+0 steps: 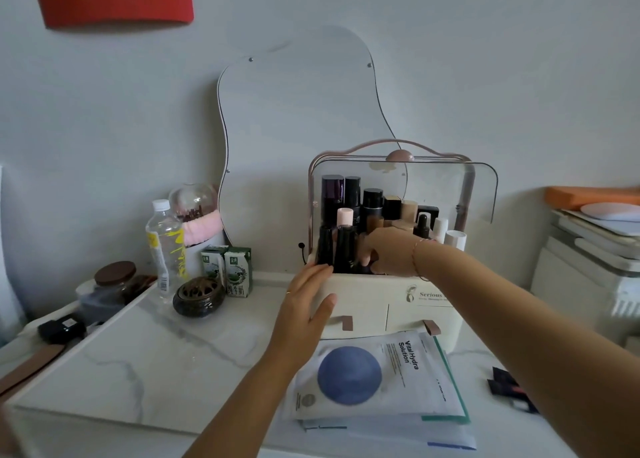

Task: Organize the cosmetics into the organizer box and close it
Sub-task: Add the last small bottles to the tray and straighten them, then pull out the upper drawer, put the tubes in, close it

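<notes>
A cream organizer box (374, 302) stands on the marble table with its clear lid (450, 187) raised. Several dark bottles (341, 198) and tubes stand upright inside. My left hand (308, 305) rests flat with straight fingers against the box's front left corner. My right hand (388, 253) reaches into the box's front row, fingers curled down among the black tubes (341, 250); what it holds is hidden. Sheet mask packets (381, 381) lie in front of the box. A small dark cosmetic item (512, 388) lies at the right, partly behind my right arm.
A wavy mirror (294, 128) leans on the wall behind. At the left stand a water bottle (164, 246), two green milk cartons (228, 270), a dark incense burner (199, 296) and a brown-lidded jar (114, 281). Stacked white items (588, 250) sit at the right.
</notes>
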A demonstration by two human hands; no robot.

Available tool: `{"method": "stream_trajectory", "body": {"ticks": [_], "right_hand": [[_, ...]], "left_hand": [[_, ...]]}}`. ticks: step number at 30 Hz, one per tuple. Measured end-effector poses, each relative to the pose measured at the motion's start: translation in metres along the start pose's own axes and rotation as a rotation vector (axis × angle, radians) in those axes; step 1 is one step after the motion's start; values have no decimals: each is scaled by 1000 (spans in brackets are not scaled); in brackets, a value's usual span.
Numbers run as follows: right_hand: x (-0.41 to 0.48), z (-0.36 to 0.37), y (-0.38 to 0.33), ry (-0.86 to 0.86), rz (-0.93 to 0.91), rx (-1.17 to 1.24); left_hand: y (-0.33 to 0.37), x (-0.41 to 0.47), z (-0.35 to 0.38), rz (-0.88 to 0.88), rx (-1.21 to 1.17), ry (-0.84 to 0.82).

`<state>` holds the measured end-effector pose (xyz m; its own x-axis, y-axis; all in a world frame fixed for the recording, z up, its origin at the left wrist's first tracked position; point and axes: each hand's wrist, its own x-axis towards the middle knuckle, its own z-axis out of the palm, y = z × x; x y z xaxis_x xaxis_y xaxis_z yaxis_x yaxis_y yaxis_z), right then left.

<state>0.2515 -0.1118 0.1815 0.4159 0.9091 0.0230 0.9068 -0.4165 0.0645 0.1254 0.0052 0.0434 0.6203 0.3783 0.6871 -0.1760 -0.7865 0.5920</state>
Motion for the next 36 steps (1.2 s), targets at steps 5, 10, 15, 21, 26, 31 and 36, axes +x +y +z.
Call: {"method": "stream_trajectory", "body": {"ticks": [5, 10, 15, 21, 26, 31, 36], "right_hand": [[-16, 10, 5, 150, -17, 100], [-71, 52, 3, 565, -28, 395], [-121, 110, 15, 759, 310, 710], [-130, 133, 13, 658, 378, 610], [-120, 151, -34, 276, 87, 266], [-119, 161, -31, 147, 185, 202], [-119, 161, -32, 131, 180, 190]], "left_hand": [[-1, 0, 1, -34, -24, -11], [5, -1, -1, -89, -44, -41], [16, -10, -6, -182, -121, 9], [24, -37, 14, -542, -111, 221], [27, -20, 35, -1000, -439, -2], [37, -9, 38, -1049, -629, 5], [57, -25, 26, -995, -631, -8]]}}
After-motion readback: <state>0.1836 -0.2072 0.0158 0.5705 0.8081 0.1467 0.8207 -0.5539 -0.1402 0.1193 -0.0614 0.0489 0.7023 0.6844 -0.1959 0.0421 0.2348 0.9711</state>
